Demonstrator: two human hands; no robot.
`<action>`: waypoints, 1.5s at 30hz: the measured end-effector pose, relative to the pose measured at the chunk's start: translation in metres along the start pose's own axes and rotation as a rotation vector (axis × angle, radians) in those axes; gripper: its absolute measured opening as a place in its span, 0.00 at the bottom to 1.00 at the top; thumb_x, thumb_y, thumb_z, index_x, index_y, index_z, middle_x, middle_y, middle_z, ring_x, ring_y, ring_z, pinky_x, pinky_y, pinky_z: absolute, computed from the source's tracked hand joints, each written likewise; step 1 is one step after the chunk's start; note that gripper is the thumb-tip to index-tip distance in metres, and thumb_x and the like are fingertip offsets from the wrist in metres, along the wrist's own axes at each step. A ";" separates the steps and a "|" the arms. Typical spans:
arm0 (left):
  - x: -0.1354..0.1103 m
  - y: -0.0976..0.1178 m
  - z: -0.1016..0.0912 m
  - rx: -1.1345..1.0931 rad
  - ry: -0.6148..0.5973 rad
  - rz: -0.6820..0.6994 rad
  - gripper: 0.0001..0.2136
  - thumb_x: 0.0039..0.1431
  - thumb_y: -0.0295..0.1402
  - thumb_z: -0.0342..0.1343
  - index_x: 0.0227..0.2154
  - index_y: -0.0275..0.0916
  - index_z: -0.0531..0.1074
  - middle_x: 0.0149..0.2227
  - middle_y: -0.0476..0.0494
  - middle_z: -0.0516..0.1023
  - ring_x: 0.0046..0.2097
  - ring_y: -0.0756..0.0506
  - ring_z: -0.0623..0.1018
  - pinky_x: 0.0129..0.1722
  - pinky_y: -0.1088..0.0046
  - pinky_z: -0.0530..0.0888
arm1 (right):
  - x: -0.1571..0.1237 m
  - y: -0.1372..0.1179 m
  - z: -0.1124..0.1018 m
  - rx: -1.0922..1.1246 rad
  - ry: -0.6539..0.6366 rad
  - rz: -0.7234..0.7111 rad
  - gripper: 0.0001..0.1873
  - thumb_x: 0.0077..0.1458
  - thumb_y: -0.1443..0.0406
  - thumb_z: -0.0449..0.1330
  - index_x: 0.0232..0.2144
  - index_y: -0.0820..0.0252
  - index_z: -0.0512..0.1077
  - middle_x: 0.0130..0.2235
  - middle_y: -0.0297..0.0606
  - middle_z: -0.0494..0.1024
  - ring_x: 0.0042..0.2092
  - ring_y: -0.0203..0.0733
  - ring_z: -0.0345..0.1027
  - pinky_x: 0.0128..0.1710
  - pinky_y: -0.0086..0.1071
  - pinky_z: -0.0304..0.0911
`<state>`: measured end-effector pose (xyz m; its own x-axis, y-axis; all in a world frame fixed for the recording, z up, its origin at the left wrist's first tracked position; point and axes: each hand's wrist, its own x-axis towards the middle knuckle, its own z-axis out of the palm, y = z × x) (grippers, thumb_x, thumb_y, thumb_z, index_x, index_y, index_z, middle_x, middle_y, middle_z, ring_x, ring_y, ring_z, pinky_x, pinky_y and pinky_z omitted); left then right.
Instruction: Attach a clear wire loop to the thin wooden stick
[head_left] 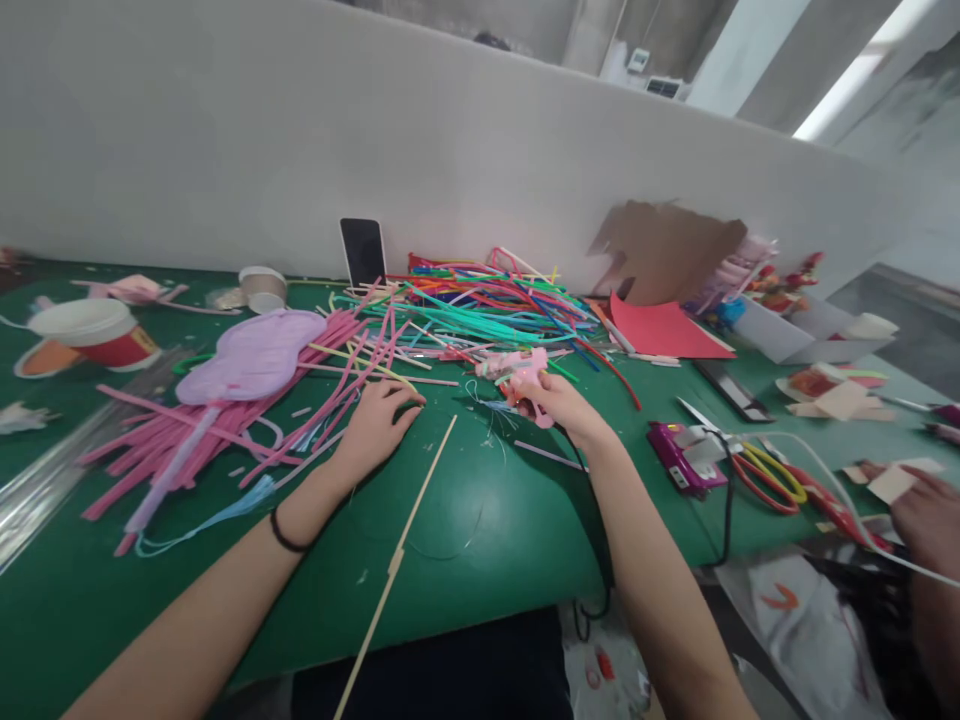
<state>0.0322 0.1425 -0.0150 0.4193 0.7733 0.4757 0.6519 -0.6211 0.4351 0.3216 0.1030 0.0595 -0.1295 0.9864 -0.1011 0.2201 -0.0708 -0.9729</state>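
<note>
My right hand (555,403) is wrapped around a pink glue gun (531,380) low over the green table, its nozzle end pointing left. A black cord runs from it under my forearm. My left hand (381,420) lies palm down beside pink and cream fuzzy craft stems (345,330), fingers loosely bent and thumb a little apart, with nothing visible in it. Between my arms lies a thin wooden stick (424,485), joined partway along and reaching past the front edge. A light blue tassel (495,404) lies left of the glue gun.
A lilac fan-shaped piece (251,358) lies on pink stems at left, near paper cups (96,332). A phone (364,252) leans at the wall beside a colourful stem pile (487,312). Right are a purple power box (681,460), scissors (776,475) and another person's hand (926,510).
</note>
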 end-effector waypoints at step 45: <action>-0.007 0.045 -0.013 0.060 -0.178 0.070 0.15 0.60 0.45 0.56 0.24 0.41 0.70 0.28 0.46 0.74 0.37 0.42 0.70 0.42 0.61 0.66 | 0.000 0.016 0.014 -0.480 -0.011 0.144 0.04 0.45 0.66 0.61 0.22 0.59 0.69 0.24 0.35 0.76 0.26 0.37 0.67 0.24 0.28 0.59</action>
<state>0.0497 0.1076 0.0112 0.5666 0.7423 0.3577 0.6513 -0.6694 0.3574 0.3114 0.0995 0.0414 -0.0748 0.9699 -0.2317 0.6561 -0.1271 -0.7439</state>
